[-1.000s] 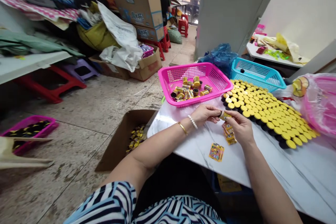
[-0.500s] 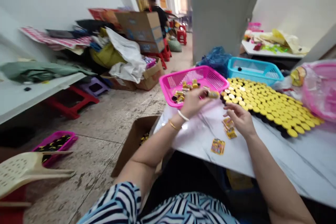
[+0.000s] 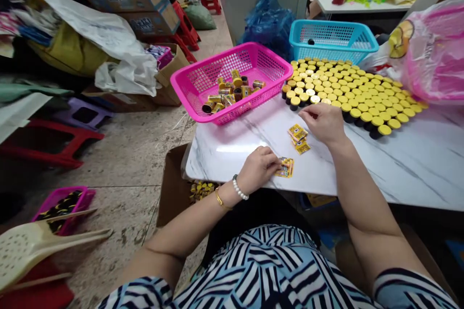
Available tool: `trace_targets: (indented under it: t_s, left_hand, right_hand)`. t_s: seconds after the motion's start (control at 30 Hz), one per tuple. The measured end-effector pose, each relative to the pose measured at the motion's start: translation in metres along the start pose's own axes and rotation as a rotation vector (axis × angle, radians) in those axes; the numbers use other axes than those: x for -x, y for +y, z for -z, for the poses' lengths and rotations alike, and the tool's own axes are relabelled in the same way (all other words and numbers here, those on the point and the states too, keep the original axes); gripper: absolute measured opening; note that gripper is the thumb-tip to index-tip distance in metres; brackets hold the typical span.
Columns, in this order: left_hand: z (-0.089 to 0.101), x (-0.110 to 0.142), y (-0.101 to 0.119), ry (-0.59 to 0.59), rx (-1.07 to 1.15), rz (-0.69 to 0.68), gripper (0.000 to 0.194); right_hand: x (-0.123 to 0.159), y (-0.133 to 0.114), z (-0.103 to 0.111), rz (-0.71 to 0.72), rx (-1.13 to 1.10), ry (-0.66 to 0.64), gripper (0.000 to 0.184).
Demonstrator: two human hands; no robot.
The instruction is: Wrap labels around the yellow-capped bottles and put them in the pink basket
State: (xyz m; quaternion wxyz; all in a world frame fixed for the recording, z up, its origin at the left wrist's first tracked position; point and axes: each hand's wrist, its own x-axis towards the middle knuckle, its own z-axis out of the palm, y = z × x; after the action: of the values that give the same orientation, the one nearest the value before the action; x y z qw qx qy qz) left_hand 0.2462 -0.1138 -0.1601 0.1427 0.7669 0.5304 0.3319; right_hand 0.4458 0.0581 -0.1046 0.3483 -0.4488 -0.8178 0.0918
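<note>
My left hand (image 3: 259,169) lies curled near the front of the white marble table (image 3: 232,152), its fingertips at the edge of a printed yellow card (image 3: 286,167). Whether it grips anything cannot be seen. My right hand (image 3: 324,123) hovers with its fingers loosely apart, close to the packed rows of yellow-capped black bottles (image 3: 344,91) and just above a small pile of printed cards (image 3: 299,137). A pink plastic basket (image 3: 232,82) at the table's far side holds several labelled bottles lying loose.
A blue plastic basket (image 3: 331,41) and a blue bag (image 3: 270,24) stand behind the bottles. A pink plastic bag (image 3: 435,53) sits at the right. Below the table's left edge, an open cardboard box (image 3: 174,188) holds small yellow items. A magenta tray (image 3: 63,207) and a plastic chair (image 3: 36,246) are on the floor.
My hands have moved apart: the left has dropped from near the pink basket to the loose card, and the right has moved toward the bottle rows. The view has tilted further down.
</note>
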Motion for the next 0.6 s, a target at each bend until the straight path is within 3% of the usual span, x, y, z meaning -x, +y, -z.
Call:
trace_targets:
  t_s: [0.1, 0.23, 0.33, 0.47, 0.53, 0.6]
  left_hand:
    - [0.002, -0.005, -0.006, 0.027, 0.081, 0.041, 0.006]
    - [0.011, -0.014, -0.016, 0.203, 0.145, 0.064, 0.008]
    - [0.021, -0.030, -0.022, 0.307, 0.110, -0.004, 0.008]
    - [0.037, -0.069, -0.021, 0.360, 0.133, -0.112, 0.006]
    - [0.042, -0.087, -0.019, 0.363, 0.215, -0.083, 0.004]
    - [0.044, -0.100, -0.016, 0.316, 0.389, 0.040, 0.018]
  right_hand:
    - [0.002, -0.004, -0.004, 0.009, 0.024, -0.071, 0.020]
    - [0.004, -0.013, -0.001, -0.060, -0.240, -0.163, 0.023]
    - [0.005, -0.019, 0.002, -0.188, -0.527, -0.364, 0.039]
    - [0.005, -0.027, 0.004, -0.351, -0.810, -0.654, 0.050]
    - [0.005, -0.031, 0.005, -0.395, -0.895, -0.667, 0.046]
    - [0.005, -0.032, 0.004, -0.402, -0.950, -0.574, 0.040]
